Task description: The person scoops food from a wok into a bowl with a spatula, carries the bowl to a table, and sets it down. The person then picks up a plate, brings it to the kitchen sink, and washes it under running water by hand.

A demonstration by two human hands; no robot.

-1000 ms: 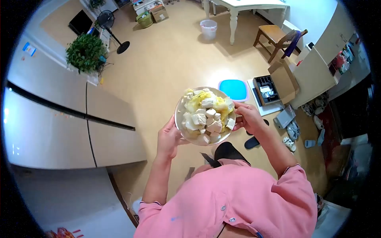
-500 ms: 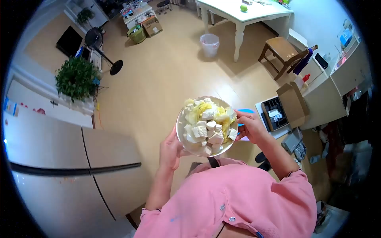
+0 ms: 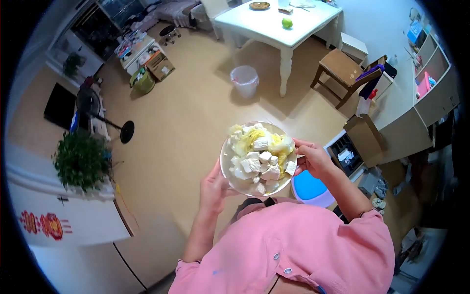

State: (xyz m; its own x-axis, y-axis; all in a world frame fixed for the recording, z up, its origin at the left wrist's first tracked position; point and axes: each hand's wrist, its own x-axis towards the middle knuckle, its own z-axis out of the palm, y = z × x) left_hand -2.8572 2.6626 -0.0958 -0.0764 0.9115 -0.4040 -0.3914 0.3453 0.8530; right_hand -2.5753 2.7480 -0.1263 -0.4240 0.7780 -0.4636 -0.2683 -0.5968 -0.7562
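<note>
Just beyond the shirt (image 3: 298,235), gripping the bowl (image 3: 226,158) at opposite sides with the clamped fingers of left hand (image 3: 212,190) and right hand (image 3: 315,159), likely to keep the heaped chunks (image 3: 251,165) and leaves (image 3: 253,134) level and from spilling.

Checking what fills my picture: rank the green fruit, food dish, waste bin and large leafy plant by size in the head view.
Food dish
Large leafy plant
Waste bin
Green fruit
</note>
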